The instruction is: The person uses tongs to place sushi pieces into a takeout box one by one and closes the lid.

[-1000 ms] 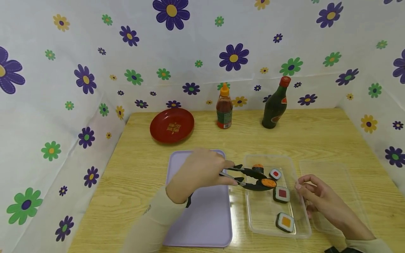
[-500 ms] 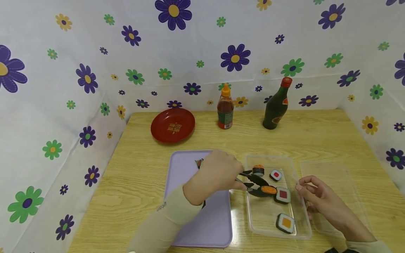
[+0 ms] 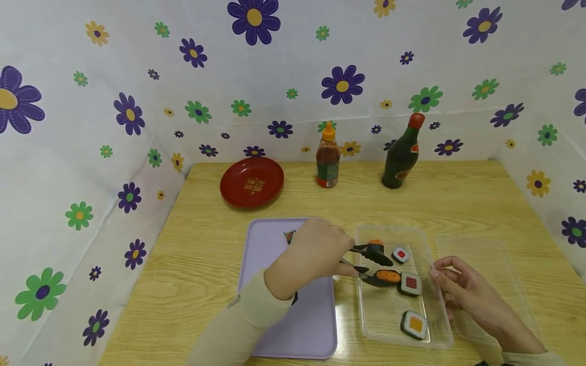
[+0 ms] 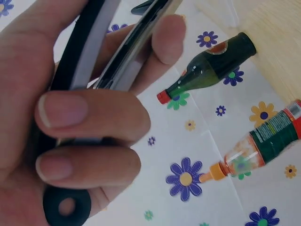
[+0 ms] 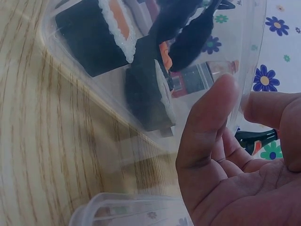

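Note:
In the head view my left hand (image 3: 316,259) grips black-tipped tongs (image 3: 379,257), which reach over a clear plastic container (image 3: 366,333). Their tips stand apart, with an orange-topped sushi piece (image 3: 388,276) at the lower tip. In the left wrist view the fingers curl round the tongs' handles (image 4: 87,52). Inside the container are another orange-topped sushi (image 3: 376,246), a small roll with a red centre (image 3: 401,254), a roll with a dark red centre (image 3: 410,283) and one with a yellow centre (image 3: 414,324). My right hand (image 3: 471,292) pinches the container's right rim between thumb and fingers.
A lilac tray (image 3: 316,335) lies under my left forearm, with a small item (image 3: 289,236) near its top. Behind are a red plate (image 3: 252,182), a sauce bottle (image 3: 327,157) and a green bottle (image 3: 403,152). A clear lid (image 3: 490,254) lies right of the container.
My left hand has moved right with the tongs. Their tips, earlier close round the orange-topped sushi, have spread apart, and the piece sits lower, beside the dark-red-centred roll. My right hand stays at the rim.

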